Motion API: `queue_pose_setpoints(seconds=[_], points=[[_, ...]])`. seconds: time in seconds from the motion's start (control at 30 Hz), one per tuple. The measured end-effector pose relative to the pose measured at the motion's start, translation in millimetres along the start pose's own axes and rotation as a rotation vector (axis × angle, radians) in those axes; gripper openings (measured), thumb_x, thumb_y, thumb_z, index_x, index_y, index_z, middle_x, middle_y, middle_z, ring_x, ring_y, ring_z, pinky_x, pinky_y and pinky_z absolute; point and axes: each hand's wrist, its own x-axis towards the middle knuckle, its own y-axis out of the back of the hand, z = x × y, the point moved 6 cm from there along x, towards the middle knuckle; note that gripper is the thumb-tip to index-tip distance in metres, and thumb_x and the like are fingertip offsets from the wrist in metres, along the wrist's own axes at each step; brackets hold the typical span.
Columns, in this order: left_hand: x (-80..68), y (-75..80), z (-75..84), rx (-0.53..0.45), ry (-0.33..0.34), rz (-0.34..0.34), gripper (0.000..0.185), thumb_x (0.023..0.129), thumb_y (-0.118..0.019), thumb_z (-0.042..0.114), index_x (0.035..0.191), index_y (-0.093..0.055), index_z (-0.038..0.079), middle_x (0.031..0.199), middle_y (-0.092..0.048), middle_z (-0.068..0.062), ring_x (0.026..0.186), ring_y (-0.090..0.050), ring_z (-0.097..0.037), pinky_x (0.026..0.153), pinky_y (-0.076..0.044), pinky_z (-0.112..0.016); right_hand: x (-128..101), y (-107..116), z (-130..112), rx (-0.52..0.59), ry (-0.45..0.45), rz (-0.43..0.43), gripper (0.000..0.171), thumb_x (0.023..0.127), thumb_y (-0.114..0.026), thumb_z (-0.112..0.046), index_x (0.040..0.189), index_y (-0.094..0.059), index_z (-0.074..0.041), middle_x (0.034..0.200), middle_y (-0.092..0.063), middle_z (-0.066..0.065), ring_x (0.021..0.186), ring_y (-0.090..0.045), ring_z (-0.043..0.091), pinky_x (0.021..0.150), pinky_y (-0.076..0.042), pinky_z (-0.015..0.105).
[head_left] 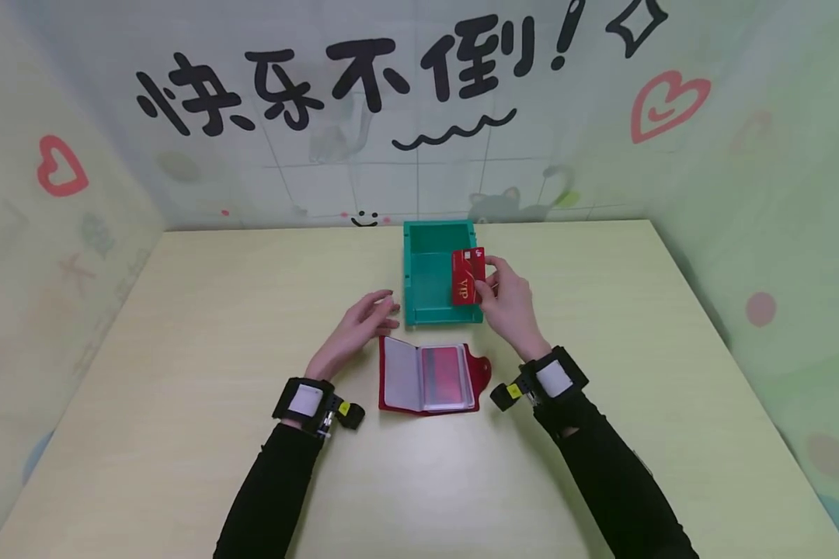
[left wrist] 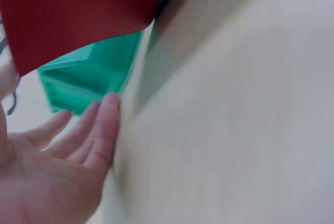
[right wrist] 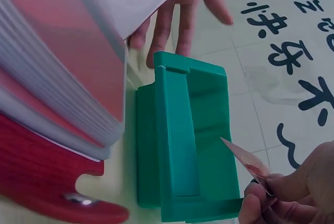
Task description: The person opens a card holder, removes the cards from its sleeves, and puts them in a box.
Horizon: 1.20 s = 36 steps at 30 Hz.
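A red VIP card (head_left: 464,278) is pinched between the thumb and fingers of my right hand (head_left: 510,307), above the right side of a green bin (head_left: 414,291). In the right wrist view the card (right wrist: 249,162) appears nearly edge-on over the bin's opening. My left hand (head_left: 356,330) has its fingers loosely extended, beside the bin's near left corner, and holds nothing. Nearer to me lies an open red card holder (head_left: 401,376) with clear sleeves. A pinkish-red card (head_left: 443,375) shows through the right-hand sleeves, and a snap flap (head_left: 481,371) sticks out at the right.
The pale wooden table (head_left: 217,326) extends around the bin and the holder. Behind it stands a printed backdrop (head_left: 356,178) with large dark characters, and side panels (head_left: 762,256) flank both sides.
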Motion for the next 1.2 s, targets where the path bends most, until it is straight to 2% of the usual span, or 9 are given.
queue_pose_setpoints(seconds=[0.13, 0.23, 0.4, 0.53, 0.7, 0.83, 0.93, 1.1, 1.2], points=[[-21.3, 0.4, -6.1, 0.132, 0.007, -0.033, 0.061, 0.101, -0.059, 0.039, 0.152, -0.040, 0.012, 0.134, -0.060, -0.016, 0.110, -0.063, -0.026, 0.093, -0.048, -0.033, 13.8, -10.3, -18.7, -0.124, 0.080, -0.033, 0.051, 0.098, -0.061, -0.005, 0.145, -0.042, 0.002, 0.089, -0.067, 0.021, 0.077, -0.067, 0.033, 0.067, -0.056, 0.038], [-33.5, -2.2, -8.7, 0.164, -0.026, -0.075, 0.063, 0.096, -0.068, 0.025, 0.150, -0.041, 0.008, 0.129, -0.062, -0.018, 0.107, -0.063, -0.024, 0.089, -0.050, -0.028, 24.0, -21.2, -29.7, -0.192, 0.095, -0.103, 0.054, 0.098, -0.060, -0.003, 0.147, -0.039, 0.000, 0.094, -0.070, 0.023, 0.080, -0.069, 0.036, 0.068, -0.056, 0.043], [-45.0, -6.5, -11.9, 0.140, -0.065, -0.125, 0.062, 0.096, -0.067, 0.016, 0.150, -0.039, 0.004, 0.126, -0.066, -0.022, 0.106, -0.064, -0.024, 0.091, -0.050, -0.030, 37.5, -42.2, -34.0, -0.255, -0.004, -0.278, 0.055, 0.095, -0.058, 0.003, 0.147, -0.039, 0.000, 0.126, -0.064, 0.026, 0.102, -0.069, 0.039, 0.073, -0.061, 0.042], [-48.6, -7.1, -13.6, 0.135, -0.088, -0.138, 0.061, 0.097, -0.065, 0.015, 0.150, -0.038, 0.002, 0.123, -0.068, -0.023, 0.102, -0.065, -0.022, 0.089, -0.049, -0.031, 46.1, -57.1, -34.8, -0.302, -0.070, -0.386, 0.052, 0.094, -0.060, 0.004, 0.143, -0.043, 0.001, 0.126, -0.062, 0.026, 0.101, -0.067, 0.042, 0.064, -0.059, 0.032], [-51.1, -8.2, -13.9, 0.124, -0.116, -0.151, 0.061, 0.096, -0.066, 0.011, 0.149, -0.038, 0.000, 0.119, -0.069, -0.025, 0.095, -0.066, -0.020, 0.084, -0.051, -0.027, 54.1, -69.6, -30.4, -0.401, -0.114, -0.420, 0.043, 0.096, -0.060, 0.000, 0.137, -0.045, 0.001, 0.119, -0.061, 0.026, 0.100, -0.063, 0.043, 0.064, -0.056, 0.034], [-51.9, -9.1, -13.8, 0.116, -0.120, -0.145, 0.061, 0.095, -0.067, 0.010, 0.149, -0.039, 0.001, 0.117, -0.069, -0.025, 0.091, -0.065, -0.019, 0.082, -0.052, -0.024, 58.5, -74.2, -25.6, -0.500, -0.083, -0.389, 0.037, 0.097, -0.058, -0.004, 0.132, -0.048, 0.002, 0.116, -0.064, 0.026, 0.102, -0.065, 0.044, 0.078, -0.059, 0.044], [-52.7, -8.8, -14.8, 0.117, -0.117, -0.135, 0.060, 0.095, -0.067, 0.009, 0.148, -0.041, 0.001, 0.117, -0.070, -0.025, 0.090, -0.064, -0.018, 0.081, -0.051, -0.024, 60.8, -76.8, -23.7, -0.585, -0.053, -0.371, 0.041, 0.097, -0.058, -0.007, 0.135, -0.049, 0.006, 0.119, -0.065, 0.028, 0.103, -0.067, 0.045, 0.083, -0.059, 0.049], [-53.3, -9.0, -15.1, 0.106, -0.120, -0.136, 0.058, 0.095, -0.067, 0.008, 0.147, -0.042, 0.001, 0.119, -0.069, -0.026, 0.092, -0.065, -0.018, 0.081, -0.052, -0.024, 61.1, -82.3, -18.9, -0.682, -0.090, -0.414, 0.039, 0.100, -0.055, -0.011, 0.133, -0.052, 0.009, 0.121, -0.065, 0.027, 0.102, -0.069, 0.042, 0.080, -0.061, 0.047], [-52.8, -9.3, -14.4, 0.102, -0.124, -0.138, 0.058, 0.095, -0.067, 0.008, 0.147, -0.042, 0.001, 0.119, -0.068, -0.026, 0.092, -0.066, -0.018, 0.081, -0.052, -0.023, 60.0, -85.6, -17.0, -0.724, -0.118, -0.453, 0.035, 0.101, -0.052, -0.011, 0.130, -0.054, 0.010, 0.123, -0.064, 0.026, 0.106, -0.068, 0.041, 0.083, -0.060, 0.047]])
